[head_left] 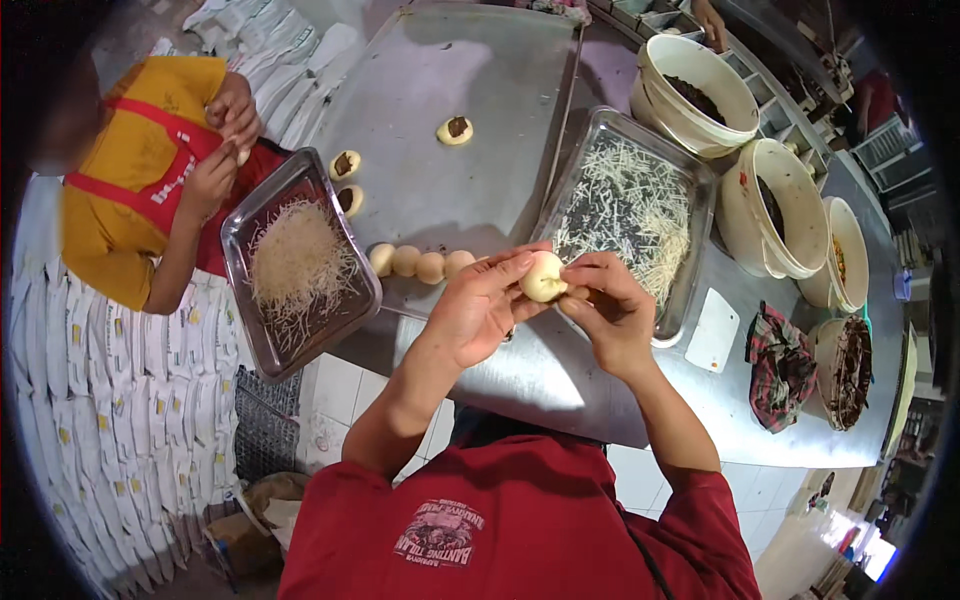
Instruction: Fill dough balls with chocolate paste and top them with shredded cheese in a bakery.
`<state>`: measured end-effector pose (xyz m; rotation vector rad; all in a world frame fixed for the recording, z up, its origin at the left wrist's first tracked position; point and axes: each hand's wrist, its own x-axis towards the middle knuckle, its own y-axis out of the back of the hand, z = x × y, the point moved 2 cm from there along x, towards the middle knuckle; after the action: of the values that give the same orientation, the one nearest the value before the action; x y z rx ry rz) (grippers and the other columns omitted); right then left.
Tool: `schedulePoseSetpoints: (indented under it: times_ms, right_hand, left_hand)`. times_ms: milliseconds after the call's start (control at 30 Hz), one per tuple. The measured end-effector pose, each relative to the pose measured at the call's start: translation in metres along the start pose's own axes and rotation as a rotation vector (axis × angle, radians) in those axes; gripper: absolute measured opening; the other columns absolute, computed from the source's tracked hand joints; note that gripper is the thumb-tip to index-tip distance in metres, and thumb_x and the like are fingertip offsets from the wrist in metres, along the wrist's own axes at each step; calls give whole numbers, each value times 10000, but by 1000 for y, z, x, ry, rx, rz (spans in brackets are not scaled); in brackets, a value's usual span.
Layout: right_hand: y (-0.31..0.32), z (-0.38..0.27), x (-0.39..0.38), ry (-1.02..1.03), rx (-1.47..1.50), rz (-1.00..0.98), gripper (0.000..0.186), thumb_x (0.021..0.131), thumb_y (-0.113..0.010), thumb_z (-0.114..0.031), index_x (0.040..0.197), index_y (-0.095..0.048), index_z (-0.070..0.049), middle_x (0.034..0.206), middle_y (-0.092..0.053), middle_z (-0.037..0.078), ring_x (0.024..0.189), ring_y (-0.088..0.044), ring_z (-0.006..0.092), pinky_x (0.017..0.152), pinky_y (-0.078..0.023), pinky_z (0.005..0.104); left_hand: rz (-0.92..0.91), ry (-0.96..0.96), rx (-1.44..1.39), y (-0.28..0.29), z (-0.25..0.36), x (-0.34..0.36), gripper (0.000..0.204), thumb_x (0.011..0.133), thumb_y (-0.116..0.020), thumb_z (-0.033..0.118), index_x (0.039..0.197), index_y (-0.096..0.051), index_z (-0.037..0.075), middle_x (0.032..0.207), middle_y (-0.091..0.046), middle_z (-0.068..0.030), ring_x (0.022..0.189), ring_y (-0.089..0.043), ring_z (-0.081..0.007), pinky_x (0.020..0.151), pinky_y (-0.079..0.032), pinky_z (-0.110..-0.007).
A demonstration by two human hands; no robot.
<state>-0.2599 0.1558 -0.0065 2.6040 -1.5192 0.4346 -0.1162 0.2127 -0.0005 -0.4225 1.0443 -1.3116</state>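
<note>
Both my hands meet in front of me around a pale dough ball [543,277]. My left hand [482,305] cradles it from below and the side, fingers curled under it. The fingertips of my right hand [610,305] pinch a fold of dough at its side. Just beyond my left hand, a row of smooth dough balls [430,267] lies along the near edge of the metal tray [400,110]. Farther up that tray are flattened dough rounds with dark brown filling, one near the middle [455,130] and two at the left [347,165].
Left stands a tray [365,285] of pale shreds; right, another tray [600,125] of shredded topping. Cream buckets [745,95] line the right side, near a white scraper [713,330], a plaid cloth [778,365] and a chocolate-smeared container [830,375]. A co-worker in yellow [170,90] works at left.
</note>
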Motion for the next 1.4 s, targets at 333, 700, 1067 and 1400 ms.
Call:
schedulePoseSetpoints:
  times_ms: [333, 700, 1067, 1400]
  right_hand:
    - [26, 25, 25, -284, -355, 121, 216, 773, -532, -15, 986, -549, 14, 920, -573, 77, 817, -531, 102, 674, -432, 213]
    - [118, -17, -2, -262, -644, 214, 187, 769, -533, -26, 953, -564, -11, 848, -596, 62, 728, -541, 97, 612, -434, 218]
    - [150, 63, 36, -111, -1416, -2, 184, 673, -597, -150, 804, -550, -30, 855, -551, 154, 816, -521, 328, 719, -418, 398]
    - [161, 79, 52, -185, -1375, -115, 123, 645, -591, -111, 720, -558, -20, 710, -558, 178, 642, -555, 320, 576, -454, 381]
  left_hand:
    - [357, -335, 652, 56, 18, 67, 289, 776, -583, 152, 1001, -539, -23, 912, -591, -85, 820, -577, -177, 702, -455, -253]
    - [477, -415, 1618, 61, 51, 147, 470, 711, -587, 330, 1002, -537, -35, 949, -562, -220, 866, -546, -346, 759, -428, -378]
    - [982, -165, 1283, 150, 142, 217, 287, 776, -547, 217, 957, -537, -5, 858, -565, -114, 718, -556, -202, 619, -459, -306]
    - [144, -528, -296, 71, 124, 149, 403, 865, -397, 235, 1159, -342, -35, 1175, -413, -176, 1108, -389, -322, 954, -301, -470]
